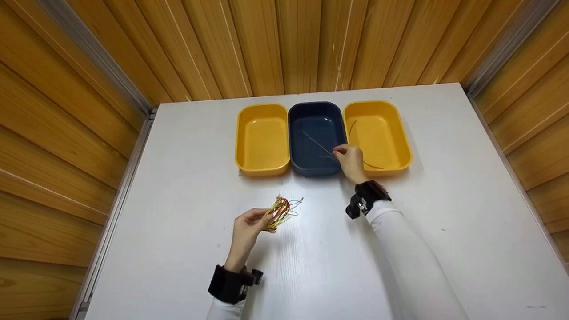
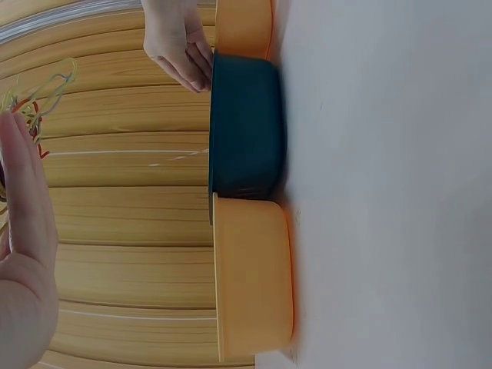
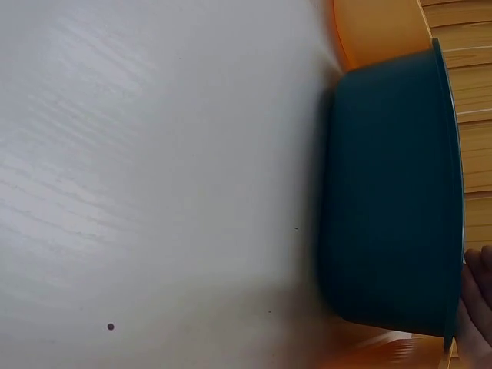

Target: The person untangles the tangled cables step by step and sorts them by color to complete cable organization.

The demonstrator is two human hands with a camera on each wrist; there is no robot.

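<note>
My left hand (image 1: 249,229) pinches a bundle of thin wires (image 1: 280,211), red, yellow, green and grey, over the table in front of the bins. Grey loops stick out of the bundle on its right side; in the left wrist view part of the bundle (image 2: 34,111) shows beyond the fingers. Over the right side of the dark blue bin (image 1: 318,168), my right hand (image 1: 350,161) has thumb and fingertips together on a thin grey wire (image 1: 316,143), which slants across the bin. In the right wrist view only some fingers (image 3: 478,296) appear, past the bin's rim.
Yellow bins stand on either side of the dark blue one, the left bin (image 1: 262,168) and the right bin (image 1: 398,142). A thin dark wire (image 1: 352,129) curves inside the right bin. Wood-panelled walls (image 1: 298,49) enclose the white table (image 1: 186,186).
</note>
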